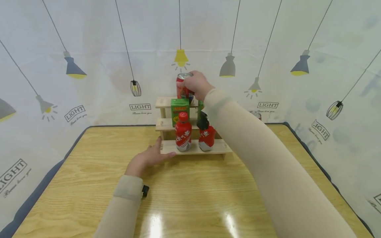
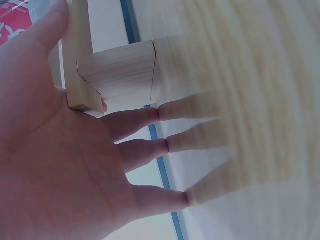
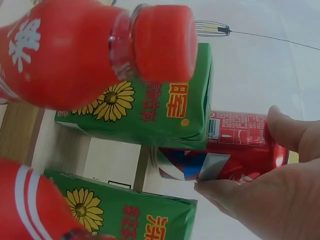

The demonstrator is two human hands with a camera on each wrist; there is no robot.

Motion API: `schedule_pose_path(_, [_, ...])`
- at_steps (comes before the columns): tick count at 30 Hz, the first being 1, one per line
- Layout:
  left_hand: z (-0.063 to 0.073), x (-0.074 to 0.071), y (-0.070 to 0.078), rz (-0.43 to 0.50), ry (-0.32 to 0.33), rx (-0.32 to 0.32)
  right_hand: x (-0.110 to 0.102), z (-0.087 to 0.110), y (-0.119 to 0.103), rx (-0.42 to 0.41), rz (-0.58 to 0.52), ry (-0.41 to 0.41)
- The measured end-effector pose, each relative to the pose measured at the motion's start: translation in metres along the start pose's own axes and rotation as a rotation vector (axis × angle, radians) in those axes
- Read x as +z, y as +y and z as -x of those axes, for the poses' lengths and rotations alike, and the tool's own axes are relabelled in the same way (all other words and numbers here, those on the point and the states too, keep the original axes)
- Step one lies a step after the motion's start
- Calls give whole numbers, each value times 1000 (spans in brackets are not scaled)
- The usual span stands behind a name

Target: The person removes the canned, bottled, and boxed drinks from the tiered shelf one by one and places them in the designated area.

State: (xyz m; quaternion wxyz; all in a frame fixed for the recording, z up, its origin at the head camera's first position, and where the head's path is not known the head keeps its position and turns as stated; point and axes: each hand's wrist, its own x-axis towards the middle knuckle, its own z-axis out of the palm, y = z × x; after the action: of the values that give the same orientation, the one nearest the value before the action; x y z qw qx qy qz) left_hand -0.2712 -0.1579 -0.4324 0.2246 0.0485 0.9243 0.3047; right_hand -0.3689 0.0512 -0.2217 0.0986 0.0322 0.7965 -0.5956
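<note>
My right hand (image 1: 198, 84) grips a red drink can (image 1: 180, 87), thumb on one side and fingers on the other, at the top tier of a small wooden stepped rack (image 1: 166, 147). In the right wrist view the can (image 3: 240, 142) stands behind a green carton (image 3: 150, 117); whether its base touches the shelf is hidden. My left hand (image 1: 150, 156) rests against the rack's left end. Its thumb lies along the lowest shelf's front, and several straight fingers (image 2: 142, 155) touch the table. The index finger is mostly hidden.
Two red bottles, one left (image 1: 183, 134) and one right (image 1: 206, 138), stand on the lowest tier. Two green cartons stand on the middle one, the right carton (image 1: 200, 107) mostly covered. Another can (image 1: 256, 114) shows beyond my right sleeve. A lamp-printed curtain (image 1: 98, 66) surrounds the wooden table (image 1: 190, 185).
</note>
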Motion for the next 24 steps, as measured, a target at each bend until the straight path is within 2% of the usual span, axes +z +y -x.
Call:
schedule_pose_path(4, [-1, 2, 1, 4, 2, 5, -1, -1, -1, 0, 34, 10])
schedule_pose_path(9, [-1, 3, 2, 13, 0, -1, -10, 0, 1, -27, 34, -18])
schedule_pose_path(21, [1, 1, 3, 7, -2, -14, -45, -1, 6, -33, 66, -27])
schedule_pose_path(24, [2, 2, 3, 10, -2, -16, -55, 0, 8, -9, 81, -24])
